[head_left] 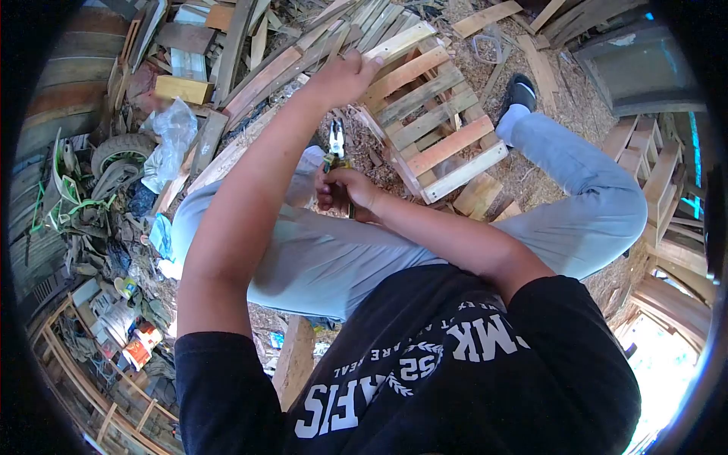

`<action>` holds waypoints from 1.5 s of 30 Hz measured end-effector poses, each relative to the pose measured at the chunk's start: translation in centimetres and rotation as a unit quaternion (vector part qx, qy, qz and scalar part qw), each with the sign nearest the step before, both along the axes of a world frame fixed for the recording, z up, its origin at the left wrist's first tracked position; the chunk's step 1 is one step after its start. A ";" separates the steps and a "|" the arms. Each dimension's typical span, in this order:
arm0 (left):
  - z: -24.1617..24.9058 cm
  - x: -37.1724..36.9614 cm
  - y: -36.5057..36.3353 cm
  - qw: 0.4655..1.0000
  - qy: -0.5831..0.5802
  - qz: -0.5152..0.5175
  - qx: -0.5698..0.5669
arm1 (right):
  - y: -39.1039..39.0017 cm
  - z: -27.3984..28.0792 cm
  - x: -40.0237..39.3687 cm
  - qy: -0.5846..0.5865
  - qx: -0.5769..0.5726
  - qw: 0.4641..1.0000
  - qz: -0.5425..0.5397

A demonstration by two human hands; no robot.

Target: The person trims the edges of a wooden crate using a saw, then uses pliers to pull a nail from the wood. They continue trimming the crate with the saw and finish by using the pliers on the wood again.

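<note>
A slatted wooden crate (432, 97) lies tilted on the ground before me, made of pale and reddish slats. My left hand (350, 76) is at its upper left corner, fingers closed on the end of a pale top slat (406, 42). Nearer to my lap, my right hand (347, 189) is wrapped round the handles of a pair of pliers (336, 140). The plier jaws point away from me, a little apart from the crate's left side. Some of the right fingers are hidden behind the hand.
Loose boards (265, 72) are piled at the upper left, with a yellowish wood block (183, 89) and a plastic bag (171, 140). A wheel (121, 152) stands at the left. My shoe (520, 94) is by the crate's right side. Wood offcuts (479, 196) lie below the crate.
</note>
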State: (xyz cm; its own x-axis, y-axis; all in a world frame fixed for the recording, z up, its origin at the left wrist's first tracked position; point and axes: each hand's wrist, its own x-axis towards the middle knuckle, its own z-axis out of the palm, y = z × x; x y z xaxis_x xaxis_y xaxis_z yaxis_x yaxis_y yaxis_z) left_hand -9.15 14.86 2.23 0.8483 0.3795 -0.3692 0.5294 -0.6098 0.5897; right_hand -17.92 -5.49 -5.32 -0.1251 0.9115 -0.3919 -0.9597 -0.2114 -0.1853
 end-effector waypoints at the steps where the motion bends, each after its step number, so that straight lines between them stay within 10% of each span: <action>1: 0.1 -0.1 0.2 1.000 0.000 0.002 0.000 | 0.0 0.0 0.3 -0.055 -0.017 0.998 0.002; 9: 0.2 0.9 5.3 0.978 0.082 -0.024 -0.188 | -3.1 6.3 3.2 -0.336 -0.258 0.905 0.032; 13: 5.1 1.4 4.9 0.983 0.006 0.017 -0.185 | -6.6 12.8 8.2 -0.541 -0.182 0.813 0.115; 23: 7.5 3.8 -2.6 0.986 -0.142 -0.068 0.047 | -12.2 20.3 28.2 -0.600 -0.283 0.719 0.206; 26: 8.9 3.2 -7.8 0.971 -0.138 -0.129 0.146 | -11.7 22.1 31.0 -0.641 -0.299 0.702 0.082; 34: 4.8 3.1 -13.4 0.940 -0.171 -0.238 0.175 | -11.8 -0.2 42.8 -0.461 -0.321 0.826 -0.050; 37: 4.7 4.0 -14.1 0.944 -0.180 -0.223 0.164 | -10.9 -4.8 41.3 -0.494 -0.402 0.771 -0.016; 39: 4.7 4.6 -14.1 0.944 -0.185 -0.217 0.167 | -10.1 -7.3 39.8 -0.620 -0.474 0.625 -0.007; 45: 4.9 5.3 -13.9 0.952 -0.155 -0.220 0.148 | -8.4 -12.0 39.5 -0.628 -0.476 0.609 0.089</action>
State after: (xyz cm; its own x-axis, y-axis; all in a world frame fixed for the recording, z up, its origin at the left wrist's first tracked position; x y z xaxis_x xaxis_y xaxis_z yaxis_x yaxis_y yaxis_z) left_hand -3.84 0.96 7.15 0.9999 0.0105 -0.0070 0.0125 -0.8958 0.4444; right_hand 21.54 -13.88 -17.33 0.7545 0.2125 -0.6209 -0.1327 -0.8772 -0.4614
